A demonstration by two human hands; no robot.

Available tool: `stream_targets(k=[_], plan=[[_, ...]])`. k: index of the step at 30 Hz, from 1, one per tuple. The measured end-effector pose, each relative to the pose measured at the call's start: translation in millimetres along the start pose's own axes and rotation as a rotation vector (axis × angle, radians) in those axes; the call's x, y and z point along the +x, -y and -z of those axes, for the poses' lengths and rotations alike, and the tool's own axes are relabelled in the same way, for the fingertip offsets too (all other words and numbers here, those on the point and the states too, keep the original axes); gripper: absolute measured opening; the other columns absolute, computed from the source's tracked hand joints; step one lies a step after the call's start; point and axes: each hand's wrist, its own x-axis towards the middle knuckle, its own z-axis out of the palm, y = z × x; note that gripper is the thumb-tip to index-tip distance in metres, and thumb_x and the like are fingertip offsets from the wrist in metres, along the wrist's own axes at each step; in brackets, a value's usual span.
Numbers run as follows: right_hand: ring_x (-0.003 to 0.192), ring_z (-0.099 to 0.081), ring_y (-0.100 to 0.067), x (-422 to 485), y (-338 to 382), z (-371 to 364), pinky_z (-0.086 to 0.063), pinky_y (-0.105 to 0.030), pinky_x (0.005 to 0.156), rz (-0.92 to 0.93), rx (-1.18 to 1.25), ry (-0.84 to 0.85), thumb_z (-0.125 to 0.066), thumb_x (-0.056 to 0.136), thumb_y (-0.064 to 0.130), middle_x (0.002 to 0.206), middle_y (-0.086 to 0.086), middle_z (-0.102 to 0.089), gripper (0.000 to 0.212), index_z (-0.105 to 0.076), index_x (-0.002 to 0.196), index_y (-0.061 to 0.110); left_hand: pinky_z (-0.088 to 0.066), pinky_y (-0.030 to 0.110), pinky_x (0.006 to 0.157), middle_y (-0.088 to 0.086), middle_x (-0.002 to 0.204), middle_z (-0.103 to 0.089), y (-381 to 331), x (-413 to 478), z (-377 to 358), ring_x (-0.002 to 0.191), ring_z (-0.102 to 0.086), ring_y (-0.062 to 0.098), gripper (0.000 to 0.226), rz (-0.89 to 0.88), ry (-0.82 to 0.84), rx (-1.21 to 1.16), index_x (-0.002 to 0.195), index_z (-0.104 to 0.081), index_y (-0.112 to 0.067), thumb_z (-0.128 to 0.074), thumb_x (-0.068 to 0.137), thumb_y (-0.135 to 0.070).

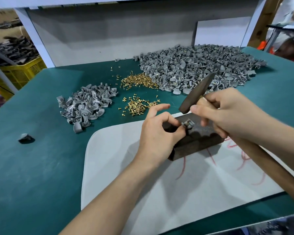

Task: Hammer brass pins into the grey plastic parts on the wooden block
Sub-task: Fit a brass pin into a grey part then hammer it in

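A dark wooden block point(196, 143) lies on a white sheet point(143, 175). On its top sits one grey plastic part point(187, 123) with a brass pin in it. My left hand point(157, 133) pinches that part at the block's left end. My right hand point(227, 114) grips a hammer close under its dark head point(196, 94), which hangs just above and behind the part. The wooden handle point(278, 165) runs off to the lower right. Loose brass pins point(137, 106) lie behind the block.
A big heap of grey parts point(202, 65) fills the back right of the green table point(41, 158). A smaller heap point(85, 104) lies at the left, and a second pin pile point(139, 81) between them. One stray grey part point(25, 137) lies far left. A yellow crate point(20, 72) stands beyond the table.
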Motion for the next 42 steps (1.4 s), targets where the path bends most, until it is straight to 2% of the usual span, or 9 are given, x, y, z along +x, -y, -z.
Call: stream_targets(k=[5, 9, 12, 16, 21, 27, 33, 38, 42], plan=[[0.022, -0.036, -0.009, -3, 11, 14, -0.031, -0.015, 0.031, -0.029, -0.126, 0.079, -0.047, 0.097, 0.027, 0.029, 0.004, -0.042, 0.045, -0.042, 0.056, 0.008, -0.031, 0.001, 0.084, -0.008, 0.119, -0.051, 0, 0, 1, 0.105, -0.046, -0.015, 0.019, -0.017, -0.012, 0.013, 0.064, -0.063, -0.018, -0.074, 0.074, -0.006], [0.04, -0.048, 0.003, -6, 20, 19, -0.037, -0.009, 0.044, 0.024, -0.242, 0.012, -0.046, 0.096, 0.03, 0.04, 0.004, -0.047, 0.039, -0.043, 0.063, 0.009, -0.036, 0.008, 0.089, -0.009, 0.119, -0.051, -1, -1, 1, 0.109, -0.049, -0.006, 0.026, -0.026, -0.007, 0.02, 0.063, -0.06, -0.026, -0.074, 0.076, -0.007], [0.044, -0.045, -0.008, -8, 23, 16, -0.036, -0.008, 0.047, 0.032, -0.309, -0.012, -0.044, 0.097, 0.032, 0.053, 0.003, -0.043, 0.04, -0.039, 0.062, 0.013, -0.036, 0.009, 0.089, -0.009, 0.118, -0.051, -1, -1, 2, 0.109, -0.049, -0.004, 0.029, -0.04, -0.009, 0.032, 0.063, -0.058, -0.028, -0.074, 0.077, -0.008], [0.044, -0.049, 0.002, -11, 25, 21, -0.037, -0.006, 0.045, 0.03, -0.297, -0.032, -0.044, 0.097, 0.03, 0.053, 0.002, -0.042, 0.037, -0.043, 0.066, 0.011, -0.037, 0.008, 0.088, -0.01, 0.117, -0.051, -2, -1, 1, 0.108, -0.05, -0.003, 0.029, -0.038, -0.017, 0.037, 0.062, -0.059, -0.028, -0.074, 0.077, -0.008], [0.056, -0.041, -0.01, -12, 21, 9, -0.026, -0.027, 0.056, 0.02, -0.429, 0.054, -0.042, 0.098, 0.032, 0.062, 0.004, -0.043, 0.037, -0.039, 0.064, 0.017, -0.036, 0.006, 0.085, -0.009, 0.116, -0.052, -2, -2, 1, 0.106, -0.05, -0.004, 0.027, -0.043, -0.008, 0.027, 0.062, -0.06, -0.026, -0.074, 0.076, -0.007], [0.044, -0.047, 0.004, -12, 27, 27, -0.037, -0.009, 0.046, 0.104, -0.339, -0.128, -0.046, 0.096, 0.03, 0.049, 0.004, -0.042, 0.038, -0.04, 0.061, 0.014, -0.036, 0.005, 0.085, -0.011, 0.116, -0.052, -1, -1, 1, 0.105, -0.051, -0.007, 0.028, -0.04, -0.018, 0.028, 0.061, -0.058, -0.027, -0.073, 0.077, -0.009], [0.052, -0.041, -0.007, -14, 18, 13, -0.034, -0.022, 0.053, 0.071, -0.411, -0.023, -0.043, 0.097, 0.031, 0.056, 0.004, -0.042, 0.038, -0.039, 0.063, 0.015, -0.032, 0.001, 0.082, -0.006, 0.115, -0.053, -2, -2, 2, 0.1, -0.045, -0.019, 0.021, -0.047, 0.004, 0.028, 0.066, -0.063, -0.02, -0.073, 0.076, -0.005], [0.038, -0.047, 0.002, -5, 18, 22, -0.038, -0.011, 0.043, -0.012, -0.267, -0.063, -0.046, 0.097, 0.03, 0.042, 0.002, -0.043, 0.039, -0.042, 0.064, 0.009, -0.033, 0.001, 0.081, -0.009, 0.113, -0.053, 1, 0, 0, 0.097, -0.046, -0.02, 0.025, -0.043, 0.0, 0.004, 0.063, -0.06, -0.024, -0.073, 0.075, -0.006], [0.044, -0.043, -0.012, -8, 19, 16, -0.039, -0.019, 0.048, 0.014, -0.307, -0.046, -0.041, 0.099, 0.03, 0.05, 0.004, -0.039, 0.038, -0.038, 0.065, 0.013, -0.033, 0.003, 0.082, -0.008, 0.113, -0.054, 1, 0, 0, 0.099, -0.047, -0.018, 0.028, -0.052, -0.018, 0.016, 0.062, -0.059, -0.026, -0.073, 0.075, -0.006]])
